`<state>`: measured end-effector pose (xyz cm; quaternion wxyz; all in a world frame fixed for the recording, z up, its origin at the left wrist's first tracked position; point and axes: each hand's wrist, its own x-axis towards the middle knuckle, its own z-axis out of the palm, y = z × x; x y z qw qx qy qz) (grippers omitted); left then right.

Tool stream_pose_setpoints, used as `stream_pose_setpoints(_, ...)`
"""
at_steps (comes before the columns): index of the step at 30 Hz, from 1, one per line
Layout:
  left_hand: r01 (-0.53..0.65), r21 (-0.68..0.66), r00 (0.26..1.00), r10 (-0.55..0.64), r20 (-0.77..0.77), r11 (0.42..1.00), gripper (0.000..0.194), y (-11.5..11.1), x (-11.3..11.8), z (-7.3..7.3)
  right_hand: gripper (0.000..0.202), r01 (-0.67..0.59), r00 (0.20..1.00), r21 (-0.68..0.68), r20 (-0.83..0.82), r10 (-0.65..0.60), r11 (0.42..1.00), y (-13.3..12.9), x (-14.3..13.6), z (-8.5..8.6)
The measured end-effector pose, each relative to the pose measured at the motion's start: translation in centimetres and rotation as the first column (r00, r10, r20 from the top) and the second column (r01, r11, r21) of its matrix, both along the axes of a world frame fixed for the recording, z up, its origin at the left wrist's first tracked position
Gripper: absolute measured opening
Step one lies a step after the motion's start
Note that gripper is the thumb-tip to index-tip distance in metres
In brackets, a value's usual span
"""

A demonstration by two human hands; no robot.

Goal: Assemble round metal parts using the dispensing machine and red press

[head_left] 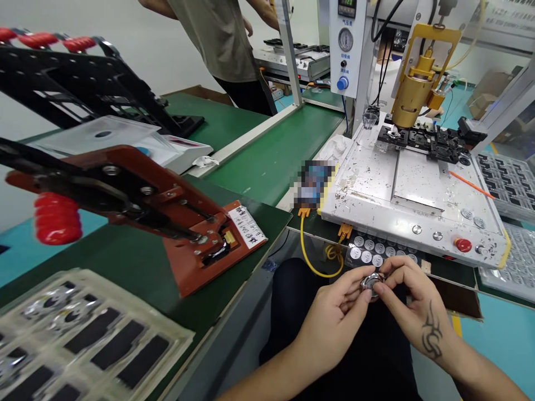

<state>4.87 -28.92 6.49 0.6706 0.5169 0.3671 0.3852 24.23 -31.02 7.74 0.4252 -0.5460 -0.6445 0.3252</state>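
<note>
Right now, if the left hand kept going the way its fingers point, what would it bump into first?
Almost at once, the small round silvery metal part that the left hand already pinches, with the right hand just behind it. Farther on, probably the tray of round silver discs, though depth is unclear.

Both hands, left hand (334,312) and right hand (412,301), pinch a small round metal part (371,283) over the lap. A tray of similar discs (376,253) lies just beyond, under the white machine base (418,189).

A silvery, perhaps chrome, round part (373,283); green belt (276,156); red press (175,223); gold nozzle (412,97).
</note>
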Motion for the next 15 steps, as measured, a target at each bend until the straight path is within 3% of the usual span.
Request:
stream_pose_setpoints(4,-0.008,0.129,0.994,0.022,-0.110,0.992,0.037,0.2,0.0,-0.5,0.015,0.034,0.994,0.008,0.104,-0.035,0.999,0.1,0.2,-0.6)
stream_pose_setpoints(6,0.056,0.181,0.985,-0.024,-0.173,0.982,0.043,0.6,-0.4,-0.3,0.006,-0.054,0.990,-0.003,0.130,0.054,0.999,0.4,0.4,-0.6)
stream_pose_setpoints(9,0.141,0.199,0.964,-0.089,-0.252,0.970,0.051,1.2,-1.4,0.4,0.015,-0.185,0.975,0.036,0.130,0.179,0.982,1.0,0.5,-0.5)
stream_pose_setpoints(11,0.082,0.137,0.978,-0.054,-0.201,0.987,0.050,1.6,-1.8,0.9,0.010,-0.147,0.989,-0.006,0.035,0.147,0.989,1.3,0.3,-0.4)
stream_pose_setpoints(15,-0.074,-0.025,0.996,0.072,-0.054,0.997,0.039,1.4,-1.8,0.9,0.030,-0.075,0.945,-0.278,-0.325,-0.020,0.958,1.8,-0.7,-0.7)
